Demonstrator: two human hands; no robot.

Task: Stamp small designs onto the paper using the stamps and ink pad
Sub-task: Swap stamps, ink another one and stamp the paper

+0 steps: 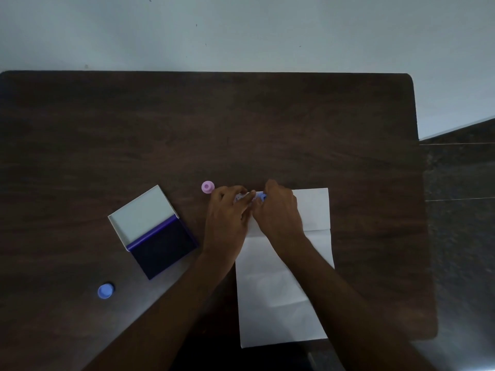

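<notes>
A small blue stamp (261, 196), apparently, is being pinched by both the left hand (227, 212) and the right hand (278, 210) at the paper's (281, 290) eleven o'clock corner.

Plain room: dark wooden table (241, 124), bare wall (241, 30)

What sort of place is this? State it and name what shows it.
Probably a plain indoor desk set up for craft work: a dark wooden table against a bare pale wall, with an open ink pad and white paper on it.

Dark wooden table (267, 124). On it: white paper (284, 290), open ink pad (155, 231). Also pink stamp (207, 187), blue cap (105, 291).
</notes>
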